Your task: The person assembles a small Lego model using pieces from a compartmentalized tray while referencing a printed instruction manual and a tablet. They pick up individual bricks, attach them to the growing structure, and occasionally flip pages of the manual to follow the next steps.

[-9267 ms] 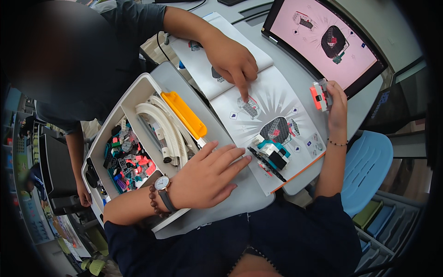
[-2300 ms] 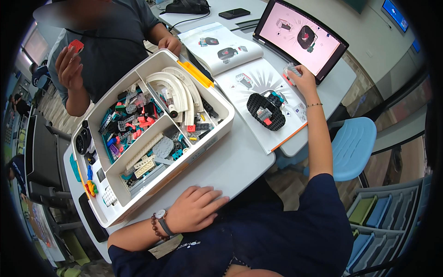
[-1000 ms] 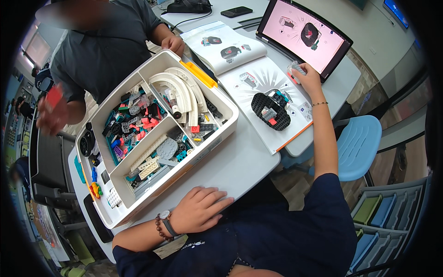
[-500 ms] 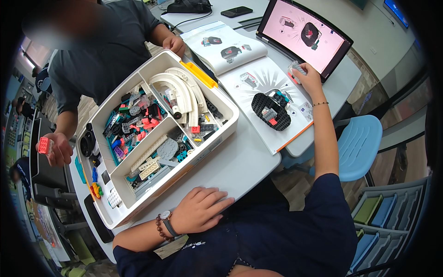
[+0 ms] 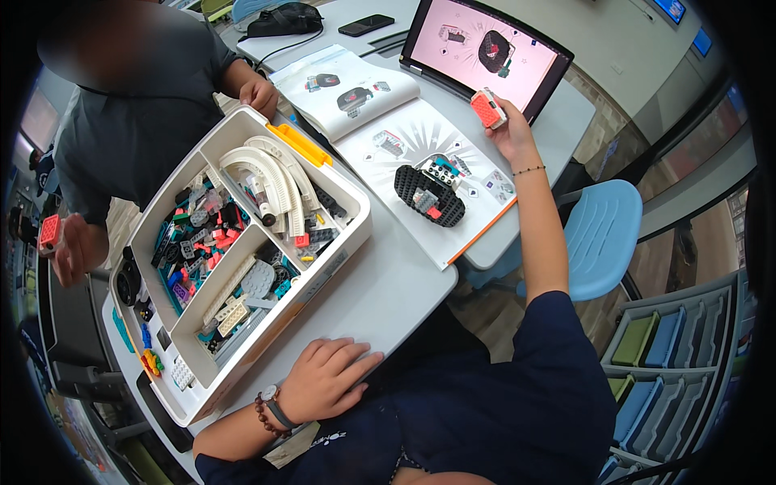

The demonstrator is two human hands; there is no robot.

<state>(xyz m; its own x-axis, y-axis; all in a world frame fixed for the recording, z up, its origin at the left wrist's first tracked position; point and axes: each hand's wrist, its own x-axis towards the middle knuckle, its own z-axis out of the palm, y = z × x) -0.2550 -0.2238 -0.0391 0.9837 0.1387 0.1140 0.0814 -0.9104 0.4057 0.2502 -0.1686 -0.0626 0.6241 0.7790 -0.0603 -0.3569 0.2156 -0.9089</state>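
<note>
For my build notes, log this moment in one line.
right hand: holds red-and-white block | left hand: flat on table | black model: on booklet

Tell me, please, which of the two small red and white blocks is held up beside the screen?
The red and white block in the right hand; the other person's is held beyond the tray.

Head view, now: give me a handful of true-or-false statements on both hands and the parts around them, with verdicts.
1. The right hand holds a small red and white block up near the tablet. True.
2. The left hand grips a curved white piece. False: it lies flat on the table, empty.
3. The black built model sits on the open booklet. True.
4. The white sorting tray stands on the blue chair. False: it stands on the table.
</note>
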